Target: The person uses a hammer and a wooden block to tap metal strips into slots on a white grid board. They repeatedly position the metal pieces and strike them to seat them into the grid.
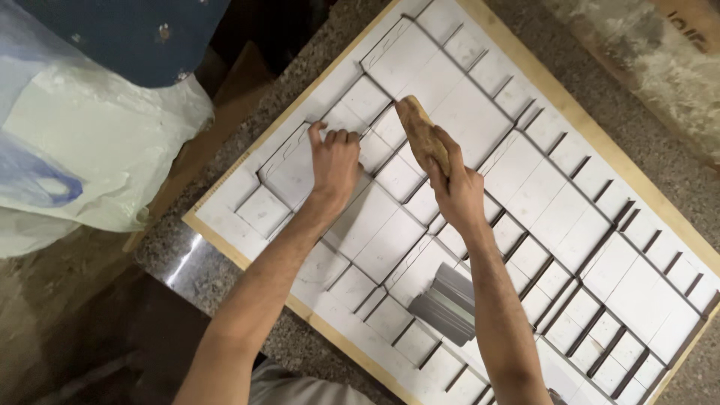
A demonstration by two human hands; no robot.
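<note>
A large white board point(525, 180) cut into many rectangular pieces lies on a wood-edged panel over a speckled stone surface. My left hand point(335, 161) presses flat on one cut piece near the board's upper left, fingertips curled over its edge. My right hand point(457, 191) grips a tan, worn block of wood point(424, 135), holding it upright with its tip against the board just right of the left hand. Dark slots show between the pieces.
A small stack of grey cut pieces point(450, 304) lies on the board beside my right forearm. White and clear plastic sheeting point(90, 150) bulges at the left, below a blue object point(127, 34). More wrapped material point(660, 67) sits at the upper right.
</note>
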